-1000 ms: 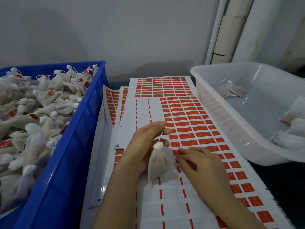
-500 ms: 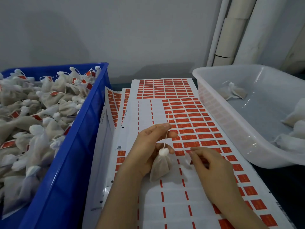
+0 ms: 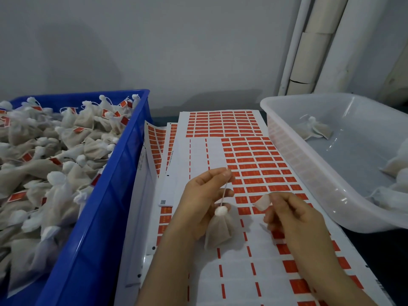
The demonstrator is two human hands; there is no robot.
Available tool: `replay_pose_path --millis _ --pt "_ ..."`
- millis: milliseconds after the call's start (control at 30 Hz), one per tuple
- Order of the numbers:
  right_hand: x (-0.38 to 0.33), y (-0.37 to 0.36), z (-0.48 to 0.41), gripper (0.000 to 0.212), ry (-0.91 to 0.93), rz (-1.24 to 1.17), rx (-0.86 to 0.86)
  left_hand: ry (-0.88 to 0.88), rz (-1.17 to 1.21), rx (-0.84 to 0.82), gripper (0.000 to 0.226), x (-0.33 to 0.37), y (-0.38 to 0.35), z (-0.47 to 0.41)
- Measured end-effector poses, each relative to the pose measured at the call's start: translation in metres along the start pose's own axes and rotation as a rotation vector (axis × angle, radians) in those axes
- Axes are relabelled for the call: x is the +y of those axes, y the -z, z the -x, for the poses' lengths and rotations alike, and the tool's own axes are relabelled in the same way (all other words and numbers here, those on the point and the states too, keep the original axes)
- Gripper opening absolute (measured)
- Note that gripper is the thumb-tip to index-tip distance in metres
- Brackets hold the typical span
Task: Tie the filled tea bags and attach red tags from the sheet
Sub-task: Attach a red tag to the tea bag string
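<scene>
My left hand point(image 3: 203, 195) pinches the string of a filled tea bag point(image 3: 218, 233), which dangles just above the sheet of red tags point(image 3: 254, 164); the bag's top is bunched into a white knot. To the right, my right hand point(image 3: 293, 217) holds a peeled tag point(image 3: 262, 203) between thumb and forefinger, its pale back side showing. The tag is a short way right of the string and apart from it. Many rows near the hands are stripped, leaving thin red dashes.
A blue crate point(image 3: 106, 206) on the left is heaped with tied, tagged tea bags point(image 3: 55, 155). A translucent white bin point(image 3: 309, 173) on the right holds a few bags point(image 3: 313, 129). More tag sheets point(image 3: 156, 144) lie stacked under the top one.
My right hand has lifted off the sheet with a peeled tag. My left hand has raised the tea bag a little by its string.
</scene>
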State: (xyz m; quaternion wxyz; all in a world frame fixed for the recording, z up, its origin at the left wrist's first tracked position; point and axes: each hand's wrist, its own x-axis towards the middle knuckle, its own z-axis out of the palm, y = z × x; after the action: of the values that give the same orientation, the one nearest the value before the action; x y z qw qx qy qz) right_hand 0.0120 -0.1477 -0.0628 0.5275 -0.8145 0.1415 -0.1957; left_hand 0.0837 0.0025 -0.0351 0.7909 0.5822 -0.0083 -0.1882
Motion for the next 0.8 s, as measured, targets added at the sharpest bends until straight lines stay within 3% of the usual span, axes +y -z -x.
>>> replay_pose_path --millis 167,333,500,600,733,800 --pt "-0.022 0.016 -0.022 0.030 0.029 -0.069 -0.029 -0.011 0.085 0.087 0.011 0.002 0.003 -0.004" --pt "-0.047 0.015 -0.050 0.032 0.107 -0.159 0.011 -0.009 0.125 0.100 0.037 0.005 0.003 -0.004" --pt "-0.069 -0.007 -0.067 0.030 0.137 -0.330 -0.041 0.015 0.120 0.112 0.016 0.004 0.002 -0.003" --pt "-0.063 -0.021 -0.066 0.032 0.135 -0.469 -0.113 -0.009 0.131 0.103 0.017 0.003 0.002 -0.004" --pt "-0.046 -0.033 -0.056 0.050 0.136 -0.558 -0.219 -0.055 0.106 0.139 0.044 0.003 0.003 -0.004" --pt "-0.041 -0.034 -0.053 0.046 0.185 -0.496 -0.237 -0.061 0.098 0.145 0.043 0.003 0.002 -0.004"
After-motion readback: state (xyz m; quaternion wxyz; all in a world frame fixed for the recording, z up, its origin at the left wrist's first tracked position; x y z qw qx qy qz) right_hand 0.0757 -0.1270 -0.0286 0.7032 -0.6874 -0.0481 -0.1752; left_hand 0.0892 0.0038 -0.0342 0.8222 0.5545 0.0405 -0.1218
